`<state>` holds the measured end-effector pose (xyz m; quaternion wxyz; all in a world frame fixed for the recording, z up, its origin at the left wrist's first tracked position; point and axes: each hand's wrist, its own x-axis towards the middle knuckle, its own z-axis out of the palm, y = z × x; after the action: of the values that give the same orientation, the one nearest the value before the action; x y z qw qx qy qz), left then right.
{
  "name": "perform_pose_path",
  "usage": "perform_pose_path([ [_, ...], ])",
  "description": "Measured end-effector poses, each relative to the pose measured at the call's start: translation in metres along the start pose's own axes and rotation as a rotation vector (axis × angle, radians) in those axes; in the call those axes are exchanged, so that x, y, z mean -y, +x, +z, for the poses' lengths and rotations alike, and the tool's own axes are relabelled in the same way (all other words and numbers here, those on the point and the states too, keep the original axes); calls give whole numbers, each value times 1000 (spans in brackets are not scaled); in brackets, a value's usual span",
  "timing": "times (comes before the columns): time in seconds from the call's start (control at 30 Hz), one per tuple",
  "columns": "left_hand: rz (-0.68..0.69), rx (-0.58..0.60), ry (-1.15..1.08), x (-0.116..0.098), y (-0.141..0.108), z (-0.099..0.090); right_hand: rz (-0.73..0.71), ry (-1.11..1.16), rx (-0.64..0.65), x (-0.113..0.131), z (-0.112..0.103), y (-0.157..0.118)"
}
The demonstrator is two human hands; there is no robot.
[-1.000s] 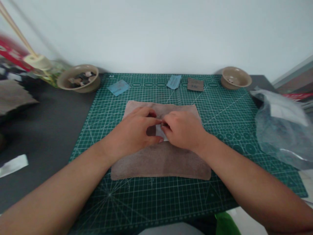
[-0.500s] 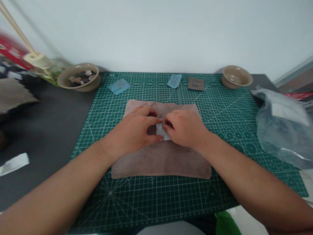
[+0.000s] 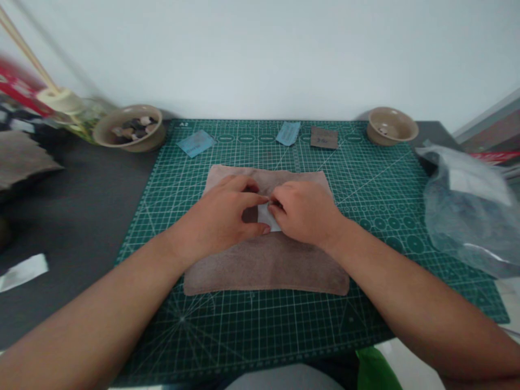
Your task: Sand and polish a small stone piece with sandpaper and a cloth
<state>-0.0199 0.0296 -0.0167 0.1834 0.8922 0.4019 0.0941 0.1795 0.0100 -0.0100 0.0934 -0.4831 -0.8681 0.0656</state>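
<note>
A brownish-pink cloth [image 3: 266,265] lies spread on the green cutting mat [image 3: 260,330]. On its middle is a small white piece [image 3: 264,216], partly covered by my hands. My left hand [image 3: 227,211] rests over the cloth with thumb and forefinger apart, their tips touching the white piece's left part. My right hand [image 3: 304,211] is curled, its thumb and fingers pinched together over the right part of the white piece. What sits in that pinch is too small and hidden to make out.
Blue labels [image 3: 196,143] and a brown tag [image 3: 324,138] lie at the mat's back. A bowl of stones [image 3: 150,142] stands back left, another bowl [image 3: 392,127] back right. A clear plastic bag [image 3: 467,216] lies right, a white scrap [image 3: 24,271] left.
The whole view has shifted very slightly. Both hands keep nearly the same place and pose on the white piece.
</note>
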Motion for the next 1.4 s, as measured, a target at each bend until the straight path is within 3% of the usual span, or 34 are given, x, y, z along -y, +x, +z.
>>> perform_pose_path([
  [0.1,-2,3,-17,0,0,0,-41,12,32,-1,-1,1],
  [0.2,-4,-9,-14,0,0,0,14,-7,13,-1,0,2],
  [0.33,1,15,-8,1,0,1,-66,15,27,0,1,1],
  [0.43,2,3,9,1,0,1,-6,-9,-2,-1,0,1],
  [0.57,0,14,1,-1,-1,0,-81,26,30,-3,-1,1],
  [0.7,-7,14,4,-4,-1,-2,29,2,20,-4,-1,3],
  [0.8,-13,24,-10,-2,-1,-2,-54,30,38,-3,0,3],
  [0.93,-7,-4,-6,2,-1,1,-3,9,13,-4,1,3],
  [1.07,2,-1,-23,2,0,1,-78,42,32,-4,0,2],
  [1.4,9,0,5,1,-1,0,2,-8,11,1,1,-2],
])
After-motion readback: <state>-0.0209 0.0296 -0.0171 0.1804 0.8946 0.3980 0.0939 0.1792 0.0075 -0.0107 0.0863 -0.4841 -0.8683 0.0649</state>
